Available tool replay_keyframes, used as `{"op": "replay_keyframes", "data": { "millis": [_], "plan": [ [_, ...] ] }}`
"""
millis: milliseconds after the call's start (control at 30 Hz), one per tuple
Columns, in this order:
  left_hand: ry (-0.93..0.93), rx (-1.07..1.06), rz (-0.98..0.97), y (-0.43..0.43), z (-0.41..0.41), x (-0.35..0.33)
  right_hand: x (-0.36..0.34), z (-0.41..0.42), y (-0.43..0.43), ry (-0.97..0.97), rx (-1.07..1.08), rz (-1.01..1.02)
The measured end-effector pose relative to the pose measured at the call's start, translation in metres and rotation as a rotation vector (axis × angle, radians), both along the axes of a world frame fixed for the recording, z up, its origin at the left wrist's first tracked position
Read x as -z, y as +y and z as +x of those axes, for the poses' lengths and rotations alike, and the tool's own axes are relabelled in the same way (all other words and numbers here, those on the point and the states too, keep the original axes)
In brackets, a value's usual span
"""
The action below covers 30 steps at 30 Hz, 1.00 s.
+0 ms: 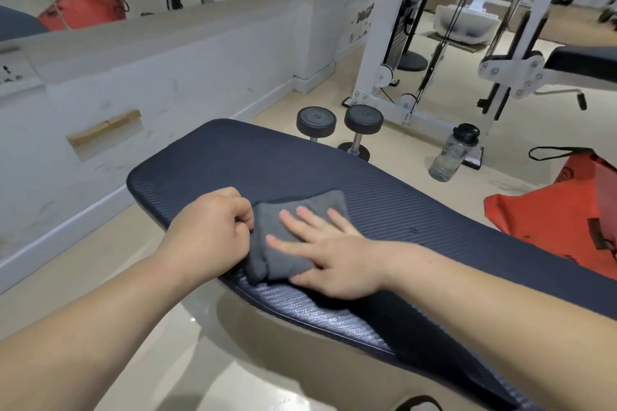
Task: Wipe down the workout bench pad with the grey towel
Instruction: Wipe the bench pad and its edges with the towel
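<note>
We cannot see the left hand's (213, 230) curled fingertips. The right hand (334, 253) covers part of the grey towel (283, 243). The bench pad (384, 210) runs off the right edge. The orange bag (551, 220) is cut off too. One dumbbell (316, 122) hides its lower end behind the pad.

My single head-worn wide-angle camera looks forward and steeply down, close over the near edge of the bench pad (334, 177), its far end toward the wall (167, 83).

2 dumbbells (337, 130) stand beside a water bottle (454, 152) (clear, black cap), near an orange bag (547, 210).
</note>
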<state>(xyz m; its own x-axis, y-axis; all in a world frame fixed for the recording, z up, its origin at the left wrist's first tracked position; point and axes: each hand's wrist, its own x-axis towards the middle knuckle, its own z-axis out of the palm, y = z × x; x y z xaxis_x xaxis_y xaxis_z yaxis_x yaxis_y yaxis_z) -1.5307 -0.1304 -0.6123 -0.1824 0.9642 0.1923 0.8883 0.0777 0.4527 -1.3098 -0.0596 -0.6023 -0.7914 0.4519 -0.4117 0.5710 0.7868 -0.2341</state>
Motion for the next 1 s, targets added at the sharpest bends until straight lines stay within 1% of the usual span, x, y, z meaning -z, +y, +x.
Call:
{"op": "replay_keyframes", "data": {
  "millis": [100,167,333,433,500,567,600,767,833,867,900,1000],
  "plan": [
    [-0.051,-0.012,0.005,0.014,0.009,-0.002,0.002,0.012,0.009,0.079,-0.040,-0.014],
    [-0.083,-0.003,0.015,0.022,0.020,-0.005,0.003,0.021,0.032,0.092,0.016,0.029],
    [-0.087,0.056,-0.024,0.032,0.044,-0.004,0.010,0.065,0.096,0.060,0.381,0.191],
    [-0.063,0.073,-0.037,0.031,0.047,-0.003,0.013,0.091,0.108,0.039,0.609,0.192],
    [-0.058,0.086,-0.033,0.030,0.048,-0.004,0.014,0.092,0.100,-0.006,0.687,0.187],
    [-0.049,0.102,-0.017,0.028,0.049,-0.006,0.012,0.079,0.081,-0.038,0.657,0.162],
    [-0.045,0.110,-0.010,0.027,0.050,-0.007,0.010,0.069,0.068,-0.040,0.593,0.150],
    [-0.049,0.142,-0.001,0.028,0.053,-0.007,0.006,0.029,0.006,0.036,0.099,0.071],
    [-0.056,0.125,-0.010,0.028,0.055,-0.007,0.006,0.028,0.015,0.055,0.011,0.052],
    [-0.058,0.115,-0.008,0.027,0.055,-0.008,0.006,0.030,0.027,0.060,0.020,0.067],
    [-0.057,0.106,-0.008,0.026,0.054,-0.008,0.007,0.036,0.042,0.062,0.073,0.090],
    [-0.062,0.081,-0.003,0.022,0.050,-0.009,0.011,0.064,0.086,0.042,0.383,0.180]
  ]
}}
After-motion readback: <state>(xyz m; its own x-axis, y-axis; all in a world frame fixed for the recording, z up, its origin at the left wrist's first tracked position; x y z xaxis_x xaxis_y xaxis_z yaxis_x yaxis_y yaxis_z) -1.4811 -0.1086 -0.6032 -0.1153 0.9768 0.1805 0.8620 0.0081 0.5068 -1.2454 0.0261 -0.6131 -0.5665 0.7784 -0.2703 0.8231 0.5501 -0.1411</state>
